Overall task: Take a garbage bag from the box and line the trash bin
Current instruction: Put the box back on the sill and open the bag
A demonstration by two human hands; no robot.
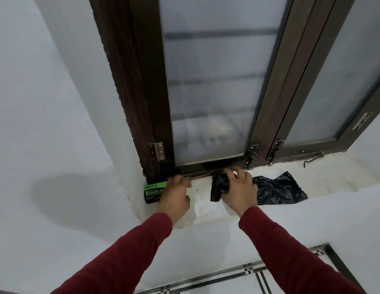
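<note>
A green and black garbage bag box (152,192) lies in the left corner of the white window sill (208,206). My left hand (175,194) rests on the box's right end, fingers curled over it. My right hand (238,190) grips a black roll of garbage bags (219,187) on the sill. One loose black bag (278,192) lies spread flat on the sill to the right of that hand, its near end hidden under it. No trash bin is in view.
A dark brown window frame (146,102) with frosted glass stands just behind the sill, with latches (251,154) and a stay hook (313,159) at its base. White walls flank the sill. Tiled floor (259,279) shows below.
</note>
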